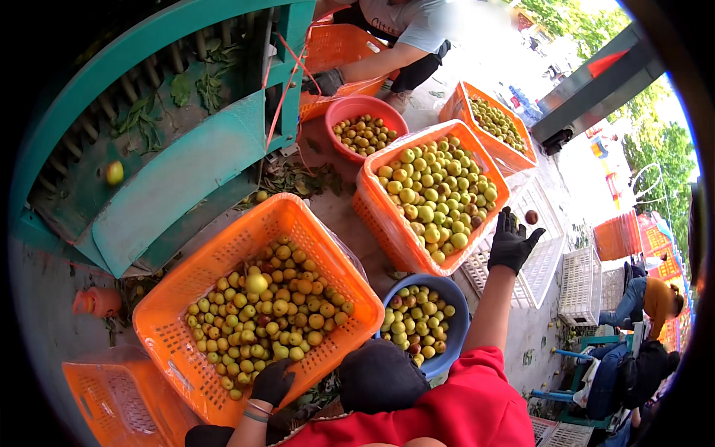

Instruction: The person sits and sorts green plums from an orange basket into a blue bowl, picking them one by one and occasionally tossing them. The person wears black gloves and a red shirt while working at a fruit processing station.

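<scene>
My right hand (511, 243), in a dark glove, reaches out to the right with its fingers spread. Just past the fingertips, a brown round fruit (531, 217) shows apart from the hand, seemingly in the air, against a white slatted crate (553, 253). My left hand (272, 382), also gloved, is at the near side of a large orange crate (167, 294), beside the fruit; its fingers are partly hidden. Inside lie many small yellow-green, jujube-like fruits (261, 313), some browned. Near my right forearm stands a blue basin (460, 328) of greenish and brown fruits.
A lined orange crate (372, 216) heaped with fruit stands ahead, with a red basin (339, 112) and another full orange crate (514, 160) beyond. A green machine (171, 179) borders the left. A co-worker's gloved hand (324, 82) is at a far orange crate.
</scene>
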`<action>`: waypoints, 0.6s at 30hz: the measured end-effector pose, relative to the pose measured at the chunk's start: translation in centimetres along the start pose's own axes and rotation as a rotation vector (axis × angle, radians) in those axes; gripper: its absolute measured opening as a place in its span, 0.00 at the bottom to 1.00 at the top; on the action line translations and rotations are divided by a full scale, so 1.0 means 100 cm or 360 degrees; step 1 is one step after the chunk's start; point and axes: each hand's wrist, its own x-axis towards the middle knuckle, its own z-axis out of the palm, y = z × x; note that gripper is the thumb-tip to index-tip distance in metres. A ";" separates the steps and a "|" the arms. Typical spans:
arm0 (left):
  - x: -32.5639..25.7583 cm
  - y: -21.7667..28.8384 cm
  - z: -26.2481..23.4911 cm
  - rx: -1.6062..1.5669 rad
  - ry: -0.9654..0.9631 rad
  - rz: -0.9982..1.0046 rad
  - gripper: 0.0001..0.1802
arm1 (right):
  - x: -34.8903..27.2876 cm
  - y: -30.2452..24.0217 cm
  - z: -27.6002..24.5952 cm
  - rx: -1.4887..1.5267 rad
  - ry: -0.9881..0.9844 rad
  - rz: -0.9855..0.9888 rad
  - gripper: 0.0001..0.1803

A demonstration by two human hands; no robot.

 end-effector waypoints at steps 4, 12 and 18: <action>0.002 0.010 -0.006 0.0103 0.0534 0.0146 0.31 | -0.042 0.066 0.013 -0.0650 -0.0524 0.0552 0.27; -0.007 -0.126 -0.002 -0.0156 0.0523 -0.1268 0.65 | -0.231 0.218 0.049 -0.2274 -0.3878 0.2019 0.29; 0.013 -0.130 -0.003 -0.0428 0.0307 -0.1653 0.66 | -0.257 0.249 -0.003 -0.2527 -0.4274 0.1613 0.35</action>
